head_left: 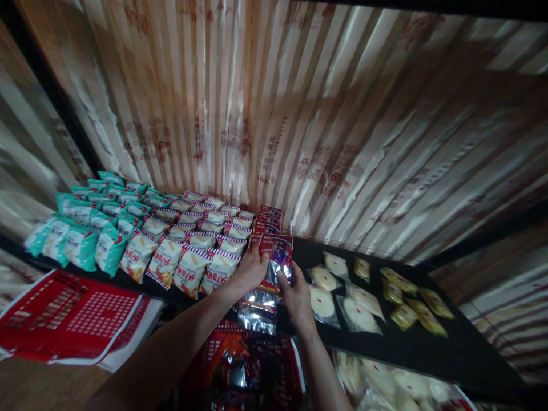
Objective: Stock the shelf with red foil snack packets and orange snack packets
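Note:
A dark red snack packet (276,251) with a see-through lower part is between my two hands in the middle of the shelf. My left hand (256,267) grips its left edge. On its right edge, my right hand (298,294) has the thumb pressed on the front. Just behind it, similar red packets (269,214) stand in a short column against the back. A shiny silver packet (257,313) shows below my hands, near the shelf's front edge; I cannot tell whether a hand touches it.
White snack bags (190,268) and teal bags (81,245) stand in rows to the left. Round pale items in clear wrap (323,302) and yellow packets (422,314) lie on the black shelf (454,348) at right. Below are a red bag (85,319) and an open sack of packets (235,365).

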`<move>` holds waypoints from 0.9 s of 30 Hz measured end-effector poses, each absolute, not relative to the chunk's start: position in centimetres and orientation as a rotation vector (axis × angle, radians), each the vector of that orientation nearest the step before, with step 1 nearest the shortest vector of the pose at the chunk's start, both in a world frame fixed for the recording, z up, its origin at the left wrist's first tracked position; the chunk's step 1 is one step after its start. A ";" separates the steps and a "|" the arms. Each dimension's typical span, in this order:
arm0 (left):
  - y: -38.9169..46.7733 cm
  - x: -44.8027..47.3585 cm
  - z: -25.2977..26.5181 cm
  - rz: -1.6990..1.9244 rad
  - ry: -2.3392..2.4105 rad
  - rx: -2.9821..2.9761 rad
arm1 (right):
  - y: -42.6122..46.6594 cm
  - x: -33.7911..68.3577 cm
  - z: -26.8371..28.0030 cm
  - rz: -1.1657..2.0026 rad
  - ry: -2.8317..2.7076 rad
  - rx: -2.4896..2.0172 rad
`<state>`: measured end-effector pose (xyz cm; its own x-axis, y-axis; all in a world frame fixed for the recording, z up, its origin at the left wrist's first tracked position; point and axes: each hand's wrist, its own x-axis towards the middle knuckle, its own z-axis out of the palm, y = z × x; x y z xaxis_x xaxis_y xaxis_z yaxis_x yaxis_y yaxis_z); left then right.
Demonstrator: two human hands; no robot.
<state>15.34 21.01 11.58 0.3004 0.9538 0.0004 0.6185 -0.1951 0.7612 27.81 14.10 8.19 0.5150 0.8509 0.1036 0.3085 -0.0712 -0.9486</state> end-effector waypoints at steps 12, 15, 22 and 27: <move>20.2 15.9 10.9 0.681 1.433 2.046 | 15.7 26.3 8.6 0.282 -1.202 -1.756; 20.0 15.9 10.5 0.665 1.455 2.091 | 16.0 26.2 8.2 0.198 -1.289 -1.758; 19.4 15.9 9.9 0.600 1.477 2.221 | 16.2 26.0 7.3 0.026 -1.364 -1.882; 19.3 16.1 8.8 0.607 1.472 2.275 | 16.3 26.1 6.6 0.010 -1.402 -1.877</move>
<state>16.06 19.33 8.83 0.3639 0.9180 0.1577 0.7622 -0.3908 0.5160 26.06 16.27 6.63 0.3922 0.8166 0.4234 0.8108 -0.0895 -0.5784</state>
